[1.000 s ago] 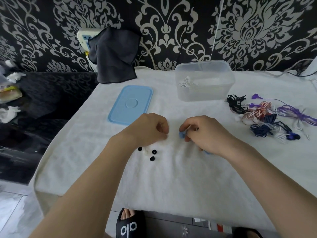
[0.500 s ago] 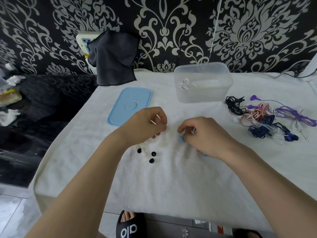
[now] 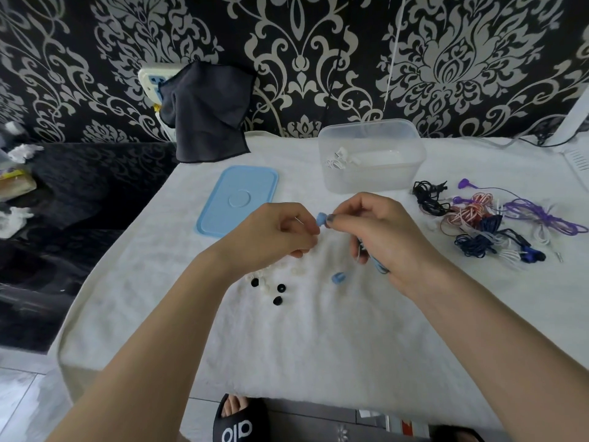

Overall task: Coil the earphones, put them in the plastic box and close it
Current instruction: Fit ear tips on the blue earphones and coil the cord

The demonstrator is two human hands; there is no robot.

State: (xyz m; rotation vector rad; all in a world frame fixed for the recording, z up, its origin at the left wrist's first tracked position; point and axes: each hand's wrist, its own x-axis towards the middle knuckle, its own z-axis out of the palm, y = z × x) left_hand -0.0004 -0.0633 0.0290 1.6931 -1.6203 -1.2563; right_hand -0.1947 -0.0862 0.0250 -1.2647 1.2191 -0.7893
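Where the white-clothed counter [image 3: 287, 346] meets the patterned wall at far left, a dark cloth [image 3: 207, 113] hangs over a socket [image 3: 153, 81]. Just right of it, the blue lid [image 3: 237, 199] lies flat on the counter, apart from the box. Below the lid, loose black and white ear tips [image 3: 271, 287] are scattered on the cloth. Above them the left hand [image 3: 274, 234] is raised off the counter with its fingers curled; what it pinches, if anything, is too small to tell. Touching or nearly touching its fingertips is a blue earbud [image 3: 322, 218], pinched by the thumb and forefinger of the right hand [image 3: 382, 237], whose other fingers curl round the blue cord [image 3: 377, 264] running under the palm. A second blue earbud [image 3: 338, 277] lies on the counter between the two wrists. Behind the hands stands the clear plastic box [image 3: 371, 156], open, with white earphones [image 3: 339, 159] inside at its left end. Farther right, well apart from the box, a heap of earphones [image 3: 497, 228] in black, red-white, navy and purple lies tangled on the counter.
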